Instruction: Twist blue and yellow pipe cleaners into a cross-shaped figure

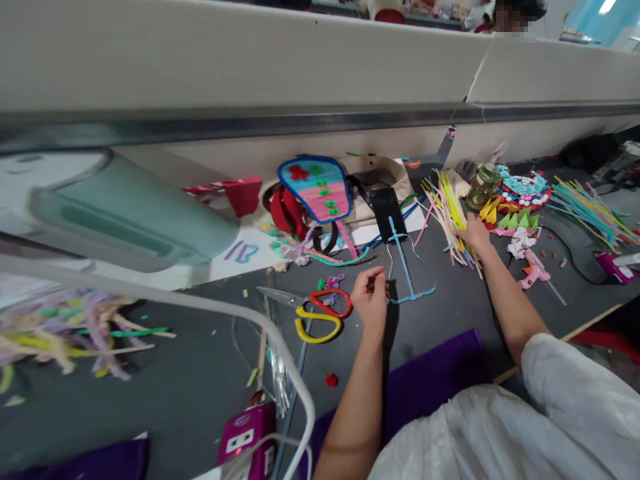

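Observation:
My left hand (371,293) is closed, its curled fingers at the left side of a thin wire frame (407,270) partly wrapped in light blue pipe cleaner. The frame has a straight blue stem down its middle and a small crosspiece at the top. Farther right, my right hand (474,235) grips at a loose bundle of yellow, pink and white pipe cleaners (451,208); its fingertips are partly hidden among the strands. Scissors (320,313) with one red and one yellow handle lie open just left of my left hand.
A pink glue gun (534,270), a glass jar (484,187) and another pipe cleaner bundle (593,207) lie to the right. Behind stands a bag with a blue-and-pink panel (317,190). A pale green lamp-like object (135,213) and white cable (220,308) occupy the left.

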A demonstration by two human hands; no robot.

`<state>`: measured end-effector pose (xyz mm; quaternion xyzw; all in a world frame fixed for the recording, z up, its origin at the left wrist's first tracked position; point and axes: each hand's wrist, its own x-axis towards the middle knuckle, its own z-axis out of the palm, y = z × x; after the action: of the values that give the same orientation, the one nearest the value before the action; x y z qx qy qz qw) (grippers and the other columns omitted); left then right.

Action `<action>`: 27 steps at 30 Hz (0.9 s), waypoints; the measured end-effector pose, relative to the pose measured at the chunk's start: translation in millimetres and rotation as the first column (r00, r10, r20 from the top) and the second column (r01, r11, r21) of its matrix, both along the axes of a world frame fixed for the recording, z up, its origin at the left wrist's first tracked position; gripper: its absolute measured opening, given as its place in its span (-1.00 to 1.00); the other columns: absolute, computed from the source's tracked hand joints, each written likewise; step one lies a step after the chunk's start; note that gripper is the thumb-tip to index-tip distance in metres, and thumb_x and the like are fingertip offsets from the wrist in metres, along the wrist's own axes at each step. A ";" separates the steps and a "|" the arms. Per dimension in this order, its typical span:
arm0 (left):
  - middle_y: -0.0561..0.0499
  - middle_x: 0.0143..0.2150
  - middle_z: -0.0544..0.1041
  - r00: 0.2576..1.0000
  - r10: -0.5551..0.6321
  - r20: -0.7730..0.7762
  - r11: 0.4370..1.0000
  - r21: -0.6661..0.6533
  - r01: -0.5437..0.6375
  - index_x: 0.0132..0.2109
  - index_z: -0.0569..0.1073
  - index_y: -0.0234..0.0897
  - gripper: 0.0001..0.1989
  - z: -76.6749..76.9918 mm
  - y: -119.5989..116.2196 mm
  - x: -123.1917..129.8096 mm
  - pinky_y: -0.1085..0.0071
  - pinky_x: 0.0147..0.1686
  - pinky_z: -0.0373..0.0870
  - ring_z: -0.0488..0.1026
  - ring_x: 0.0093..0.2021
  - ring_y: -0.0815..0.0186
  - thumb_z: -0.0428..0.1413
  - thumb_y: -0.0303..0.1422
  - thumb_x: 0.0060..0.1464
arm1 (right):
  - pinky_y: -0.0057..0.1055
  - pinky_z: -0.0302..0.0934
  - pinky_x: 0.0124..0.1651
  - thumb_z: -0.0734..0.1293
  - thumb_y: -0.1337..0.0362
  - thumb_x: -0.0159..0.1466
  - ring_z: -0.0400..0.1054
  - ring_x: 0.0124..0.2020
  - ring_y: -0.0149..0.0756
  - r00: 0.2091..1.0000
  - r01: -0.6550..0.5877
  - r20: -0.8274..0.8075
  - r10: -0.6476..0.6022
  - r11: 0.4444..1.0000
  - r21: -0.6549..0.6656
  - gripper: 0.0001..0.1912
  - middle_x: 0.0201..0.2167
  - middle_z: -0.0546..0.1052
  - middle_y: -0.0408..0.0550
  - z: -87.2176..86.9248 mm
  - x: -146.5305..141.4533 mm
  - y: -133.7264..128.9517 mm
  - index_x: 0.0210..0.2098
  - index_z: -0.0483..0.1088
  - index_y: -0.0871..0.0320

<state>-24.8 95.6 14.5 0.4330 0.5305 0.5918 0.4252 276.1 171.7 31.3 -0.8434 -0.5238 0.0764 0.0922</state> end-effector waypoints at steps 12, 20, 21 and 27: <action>0.03 -0.39 0.47 1.000 -0.011 0.016 1.000 -0.010 0.011 -0.22 0.49 -0.32 -0.76 -0.8 0.3 -0.1 0.55 -0.60 0.25 0.35 -0.54 0.45 0.16 -0.26 -0.01 | -0.36 0.18 -0.09 0.08 0.24 0.32 0.32 -0.14 -0.21 0.998 -0.066 0.007 0.065 0.985 0.162 -0.68 -0.18 0.44 0.08 -3.9 -1.9 1.2 -0.23 0.44 0.17; 0.04 -0.43 0.46 0.999 -0.014 0.039 0.999 -0.032 0.015 -0.23 0.49 -0.30 -0.78 -0.8 1.3 -1.1 0.55 -0.61 0.25 0.35 -0.55 0.45 0.16 -0.26 -0.02 | -0.29 0.25 -0.14 0.25 0.14 0.21 0.42 -0.17 -0.11 0.999 0.020 0.037 -0.021 0.999 0.030 -0.72 -0.15 0.48 0.17 -1.8 6.1 9.5 -0.25 0.46 0.20; 0.04 -0.43 0.45 0.999 -0.015 0.039 0.999 -0.031 0.016 -0.23 0.49 -0.31 -0.77 -0.8 1.4 -1.2 0.55 -0.61 0.25 0.35 -0.55 0.45 0.16 -0.26 -0.02 | -0.29 0.26 -0.15 0.23 0.19 0.22 0.42 -0.17 -0.10 0.999 0.036 0.029 -0.037 0.998 0.045 -0.76 -0.18 0.50 0.15 -0.7 7.8 10.2 -0.27 0.47 0.19; 0.05 -0.42 0.46 0.998 -0.018 0.052 0.999 -0.032 0.019 -0.23 0.49 -0.31 -0.77 -0.8 1.7 -1.8 0.55 -0.59 0.25 0.35 -0.55 0.46 0.17 -0.27 -0.02 | -0.32 0.25 -0.17 0.19 0.15 0.22 0.43 -0.21 -0.14 0.994 0.092 -0.070 -0.084 0.988 0.121 -0.72 -0.29 0.56 0.08 4.8 19.0 12.0 -0.30 0.47 0.16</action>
<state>-26.5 97.3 13.7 0.4155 0.5248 0.5902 0.4513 295.1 183.7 36.2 -0.8555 -0.4864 0.0666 0.1646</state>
